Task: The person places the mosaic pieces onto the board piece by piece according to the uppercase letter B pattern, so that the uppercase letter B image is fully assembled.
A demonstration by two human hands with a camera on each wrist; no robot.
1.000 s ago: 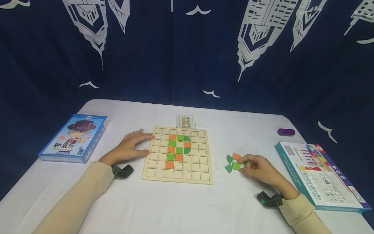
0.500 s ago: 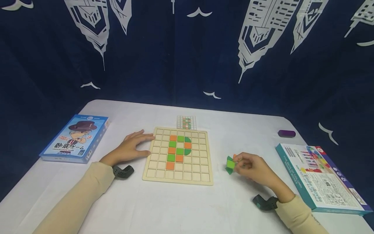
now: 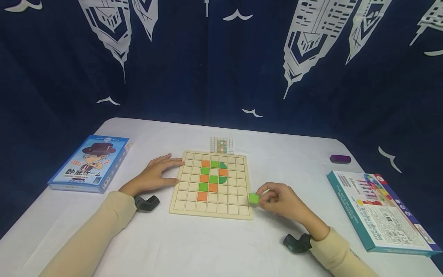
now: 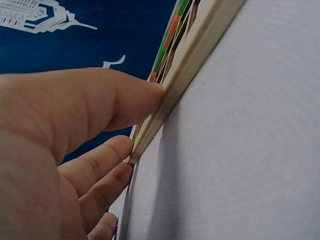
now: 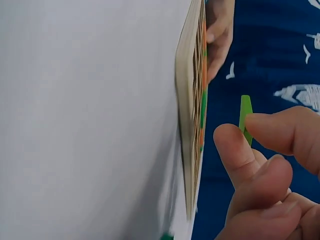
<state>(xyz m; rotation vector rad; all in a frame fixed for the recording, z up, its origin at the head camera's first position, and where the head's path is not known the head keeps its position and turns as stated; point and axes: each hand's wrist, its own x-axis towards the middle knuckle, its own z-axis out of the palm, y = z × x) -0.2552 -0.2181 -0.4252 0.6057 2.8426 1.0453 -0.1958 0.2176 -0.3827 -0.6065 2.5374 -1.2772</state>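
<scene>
A wooden grid board [image 3: 211,215] lies on the table, with orange and green square tiles and two dark green quarter-round tiles set in its cells. My left hand [image 3: 152,177] rests at its left side, fingers extended, and the thumb [image 4: 142,100] touches the board's edge in the left wrist view. Between thumb and finger my right hand [image 3: 282,198] pinches a light green square tile [image 3: 253,198], held over the board's right edge. The right wrist view has the tile [image 5: 245,110] edge-on, raised above the board. Loose tiles seen earlier are hidden behind the right hand.
Behind the board lies a small pattern card [image 3: 221,145]. A blue game box [image 3: 90,163] stands at the left, a teal and white box [image 3: 384,211] at the right. A purple rounded object [image 3: 340,159] lies at the back right of the white table.
My right hand has lifted the light green square tile from the loose tiles and carried it left to the board's edge. My left hand has stayed at the board.
</scene>
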